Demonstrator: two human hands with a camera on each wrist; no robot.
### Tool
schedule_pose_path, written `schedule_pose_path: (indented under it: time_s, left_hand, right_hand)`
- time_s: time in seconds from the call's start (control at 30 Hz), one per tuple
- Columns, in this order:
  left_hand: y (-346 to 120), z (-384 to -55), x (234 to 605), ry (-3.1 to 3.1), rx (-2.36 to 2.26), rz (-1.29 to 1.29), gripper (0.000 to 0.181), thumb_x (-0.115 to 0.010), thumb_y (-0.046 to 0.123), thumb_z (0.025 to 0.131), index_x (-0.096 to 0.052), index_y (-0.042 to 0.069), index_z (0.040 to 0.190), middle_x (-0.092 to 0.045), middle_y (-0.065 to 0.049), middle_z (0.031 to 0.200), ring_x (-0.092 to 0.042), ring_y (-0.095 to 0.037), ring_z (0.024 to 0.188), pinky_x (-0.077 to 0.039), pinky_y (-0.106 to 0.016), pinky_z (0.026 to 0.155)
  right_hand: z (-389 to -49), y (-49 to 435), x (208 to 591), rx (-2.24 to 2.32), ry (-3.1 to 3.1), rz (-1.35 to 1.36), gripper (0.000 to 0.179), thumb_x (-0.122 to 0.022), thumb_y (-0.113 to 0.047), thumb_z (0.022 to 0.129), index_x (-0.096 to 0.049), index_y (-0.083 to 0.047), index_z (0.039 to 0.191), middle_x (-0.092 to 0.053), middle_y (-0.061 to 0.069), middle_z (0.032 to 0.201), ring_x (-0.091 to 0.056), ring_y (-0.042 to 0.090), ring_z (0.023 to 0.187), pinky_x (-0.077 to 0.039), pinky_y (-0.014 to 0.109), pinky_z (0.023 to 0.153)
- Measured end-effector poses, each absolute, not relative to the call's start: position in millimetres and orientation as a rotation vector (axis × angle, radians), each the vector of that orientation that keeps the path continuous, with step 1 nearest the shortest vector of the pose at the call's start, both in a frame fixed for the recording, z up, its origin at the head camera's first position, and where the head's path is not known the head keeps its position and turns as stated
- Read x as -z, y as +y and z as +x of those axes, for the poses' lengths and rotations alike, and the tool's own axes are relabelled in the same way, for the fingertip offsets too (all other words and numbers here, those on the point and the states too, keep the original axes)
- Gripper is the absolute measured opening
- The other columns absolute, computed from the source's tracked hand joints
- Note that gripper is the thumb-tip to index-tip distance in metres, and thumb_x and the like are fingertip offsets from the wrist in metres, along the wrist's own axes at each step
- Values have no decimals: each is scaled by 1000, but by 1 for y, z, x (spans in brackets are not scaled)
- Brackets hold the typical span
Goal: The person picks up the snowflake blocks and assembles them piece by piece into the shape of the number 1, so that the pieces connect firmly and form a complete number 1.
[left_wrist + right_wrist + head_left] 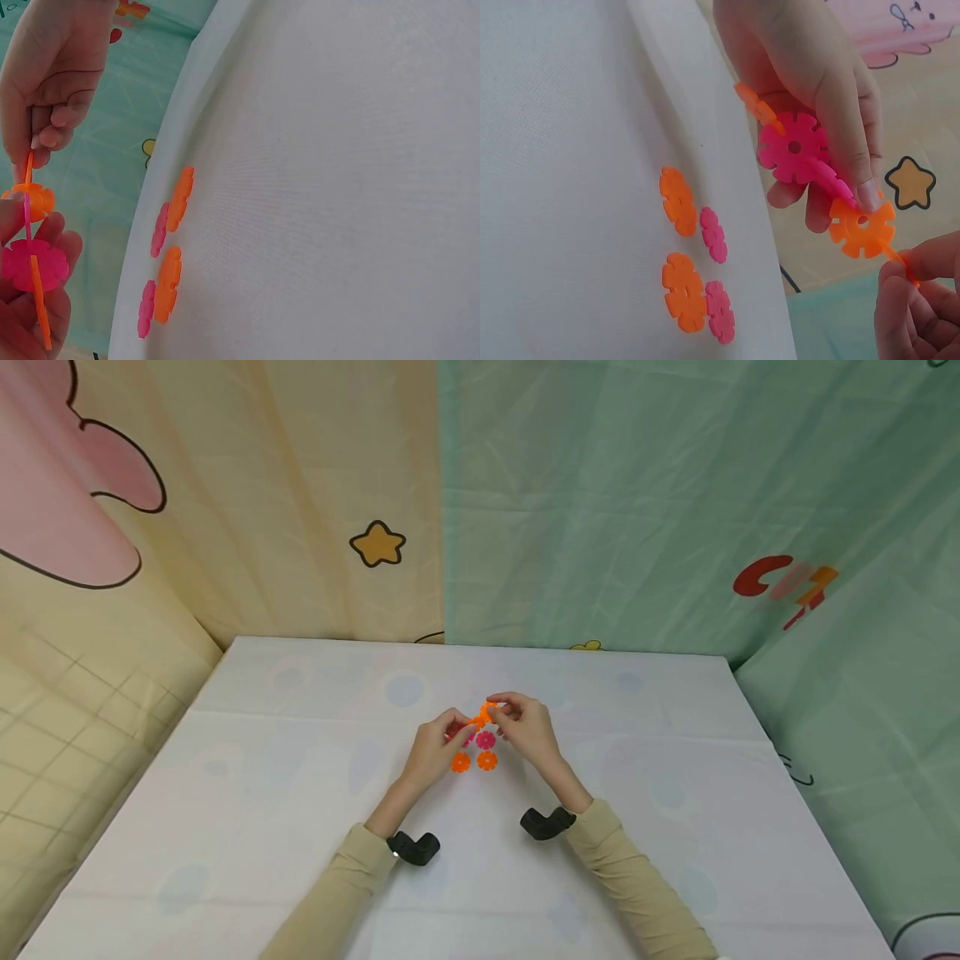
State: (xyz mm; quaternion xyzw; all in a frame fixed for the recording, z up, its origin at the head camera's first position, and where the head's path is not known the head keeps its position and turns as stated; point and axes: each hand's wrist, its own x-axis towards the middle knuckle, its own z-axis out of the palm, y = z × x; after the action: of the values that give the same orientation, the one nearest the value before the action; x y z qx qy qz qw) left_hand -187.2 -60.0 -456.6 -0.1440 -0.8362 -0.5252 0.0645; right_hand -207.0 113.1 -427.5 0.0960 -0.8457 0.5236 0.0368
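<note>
Orange and pink plastic is making up the chain of notched discs (827,177), which is hanging above the bench (262,827), about midway between its left and right edges and toward the far edge. The left hand (435,747) is pinching the chain between thumb and fingers, close to a pink-orange joint, while the right hand (527,727) is pinching the end orange disc (901,262) by its rim, thumb and fingers almost meeting. The chain is looking light, thin and fairly stiff, likely smooth to the touch, so the flat faces beside a joint are probably offering the surest hold; sideways twisting could be straining the slots. Two loose orange discs (678,196) and two loose pink discs (713,236) are lying flat on the bench, the pink pair nearer the far edge. No container is showing; the loose pieces are resting directly on the bench
</note>
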Motion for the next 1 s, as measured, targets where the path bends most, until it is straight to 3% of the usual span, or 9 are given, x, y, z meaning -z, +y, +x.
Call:
schedule_pose_path:
  time_s: [0.2,0.4,0.53,0.63,0.83,1.0]
  left_hand:
    - [-58,-189,457,-2502,1535,-465,11,-63,17,93,-64,6,96,-68,-13,83,-62,-24,69,-50,-19,61]
    - [-57,-190,460,-2478,1493,-454,8,-64,14,92,-65,6,92,-67,-9,78,-56,-13,66,-48,-19,61]
    - [-57,-190,461,-2482,1472,-447,8,-65,14,91,-65,6,91,-67,-8,77,-56,-12,66,-48,-18,60]
    - [-58,-191,461,-2490,1477,-445,8,-65,13,91,-65,5,92,-67,-9,77,-58,-15,65,-48,-18,59]
    - [-60,-193,461,-2507,1540,-410,10,-64,15,92,-65,5,94,-68,-9,80,-63,-19,67,-51,-19,61]
    - [-63,-191,460,-2536,1554,-369,14,-66,18,92,-65,7,98,-69,-6,83,-61,-14,69,-52,-20,64]
  right_hand:
    - [-207,110,428,-1589,-2533,305,16,-64,-6,89,-71,0,102,-65,18,72,-64,31,57,-52,21,51]
    - [-206,104,435,-1595,-2522,248,17,-62,-2,87,-71,0,101,-61,13,66,-55,12,47,-47,19,47]
    - [-205,101,438,-1610,-2521,223,17,-63,-1,86,-71,0,101,-61,13,66,-52,7,46,-45,17,46]
    - [-206,101,438,-1648,-2514,220,17,-63,-1,87,-71,1,102,-60,14,66,-54,11,46,-47,18,47]
    - [-208,104,437,-1741,-2542,215,19,-60,-6,92,-69,0,107,-64,25,79,-61,37,60,-55,27,55]
    - [-209,108,438,-1800,-2583,200,22,-55,-10,96,-69,-4,111,-66,23,86,-62,40,68,-58,37,62]
